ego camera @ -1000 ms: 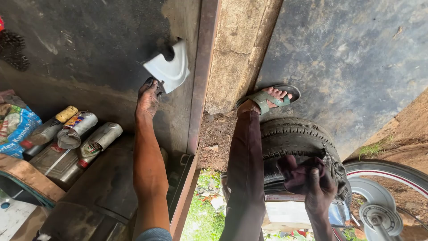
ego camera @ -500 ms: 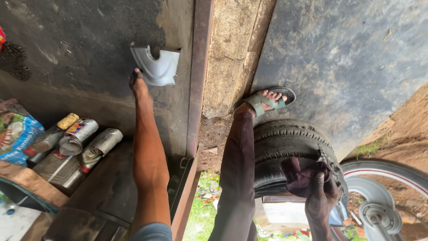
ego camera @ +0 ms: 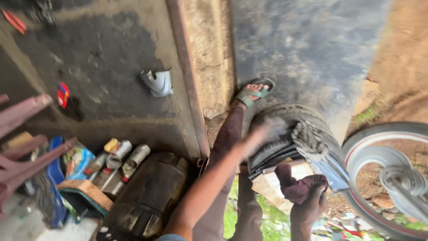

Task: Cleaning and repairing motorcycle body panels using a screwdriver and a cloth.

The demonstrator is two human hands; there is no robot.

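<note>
My left arm reaches from the lower middle up to a black tyre (ego camera: 285,143). My left hand (ego camera: 266,130) is motion-blurred against the tyre's tread, its fingers look spread, and it holds nothing. My right hand (ego camera: 307,207) is low in the view, just below the tyre, closed on a dark maroon cloth (ego camera: 294,184). A leg in dark trousers runs beside the tyre, with a foot in a green sandal (ego camera: 254,91) on the concrete. A crumpled white piece (ego camera: 157,83) lies alone on the dark floor to the left.
A rusty metal rail (ego camera: 189,85) divides the floor. Spray cans (ego camera: 129,160), packets and a dark drum (ego camera: 149,196) crowd the lower left beside pink plastic chair legs (ego camera: 26,134). A motorcycle wheel (ego camera: 388,174) with a white rim stands at the right.
My left hand has left the white piece on the floor and swung right to the tyre. The view has shifted and pulled back. My right hand still grips the cloth.
</note>
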